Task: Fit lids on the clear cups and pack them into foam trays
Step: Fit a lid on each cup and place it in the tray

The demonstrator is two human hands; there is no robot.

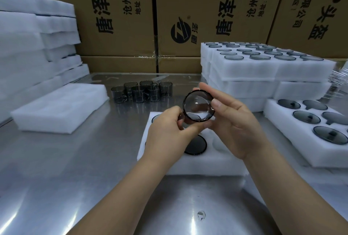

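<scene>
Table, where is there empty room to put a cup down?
Bare metal table lies nearest you, before the middle foam tray, and left of it, up to the flat foam slab. Crowded: loose cups behind, stacked trays right.

A clear cup [198,106] is held in the air over a foam tray [207,163], tipped with its mouth toward the camera. The left hand [165,131] pinches its handle at the left; the right hand [235,123] holds the rim between thumb and fingers. A dark lid [195,146] sits in a tray hole below. On the steel table [75,178], more cups [142,91] cluster farther back, a foam slab [60,106] lies left, and a tray stack [254,71] stands far right, round tops showing in its holes. Boxes [116,18] line the back
</scene>
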